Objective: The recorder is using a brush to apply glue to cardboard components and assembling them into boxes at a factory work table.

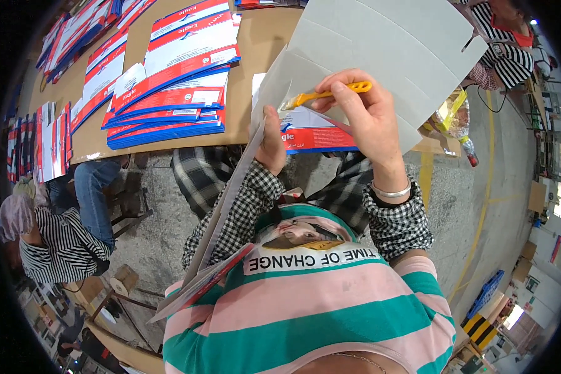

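My right hand point(371, 118) grips a small brush point(330, 93) by its yellow handle. The pale bristles meet or hover just over a flap of a creased carton blank point(380, 50), whose plain grey side faces up; contact is hard to tell. Close to the bristle end, my left hand point(272, 144) pinches the blank's folded-up left edge, thumb on top and the other fingers mostly hidden. One long panel of cardboard point(221, 212) slants down along my left forearm to my chest. Under the blank, a red, white and blue printed carton point(321, 138) lies at the table's near edge.
Stacked flat printed cartons point(174, 93) cover the brown table point(252, 50) on the left. A plastic-wrapped bundle point(452, 118) and a bottle point(469, 153) sit at its right end. Co-workers in striped tops are at the left point(62, 243) and far right point(511, 59).
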Tool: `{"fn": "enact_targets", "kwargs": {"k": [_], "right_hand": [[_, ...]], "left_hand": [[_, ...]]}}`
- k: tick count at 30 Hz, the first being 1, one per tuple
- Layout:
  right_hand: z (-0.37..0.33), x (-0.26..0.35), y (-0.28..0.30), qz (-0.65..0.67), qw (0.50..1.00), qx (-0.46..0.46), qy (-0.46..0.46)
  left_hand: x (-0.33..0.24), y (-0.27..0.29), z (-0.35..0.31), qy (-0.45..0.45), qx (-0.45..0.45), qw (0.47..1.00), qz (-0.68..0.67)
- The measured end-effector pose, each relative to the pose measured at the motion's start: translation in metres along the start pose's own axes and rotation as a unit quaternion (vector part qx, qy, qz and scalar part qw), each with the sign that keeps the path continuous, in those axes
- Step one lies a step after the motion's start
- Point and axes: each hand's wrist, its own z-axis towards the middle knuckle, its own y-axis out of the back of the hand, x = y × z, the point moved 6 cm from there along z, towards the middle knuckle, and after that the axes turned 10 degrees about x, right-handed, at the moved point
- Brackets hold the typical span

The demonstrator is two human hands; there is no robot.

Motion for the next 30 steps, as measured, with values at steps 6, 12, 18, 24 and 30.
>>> {"fn": "enact_targets", "kwargs": {"k": [6, 12, 18, 24, 30], "right_hand": [[0.002, -0.005, -0.006, 0.002, 1.000, 0.017, 0.005], [0.001, 0.001, 0.002, 0.000, 1.000, -0.004, 0.003], [-0.002, 0.000, -0.001, -0.009, 1.000, 0.014, 0.014], [-0.006, 0.012, 0.015, 0.015, 0.996, -0.062, 0.060], [-0.009, 0.028, 0.031, 0.104, 0.974, -0.134, 0.147]], "left_hand": [[-0.004, 0.001, 0.000, -0.008, -0.007, 0.999, 0.032], [0.000, 0.000, -0.001, -0.012, -0.001, 0.998, 0.054], [-0.008, -0.005, -0.001, -0.017, -0.008, 0.999, 0.045], [0.020, 0.010, 0.000, 0.014, -0.027, 0.999, 0.024], [0.019, -0.002, 0.000, 0.029, -0.036, 0.998, 0.052]]}}
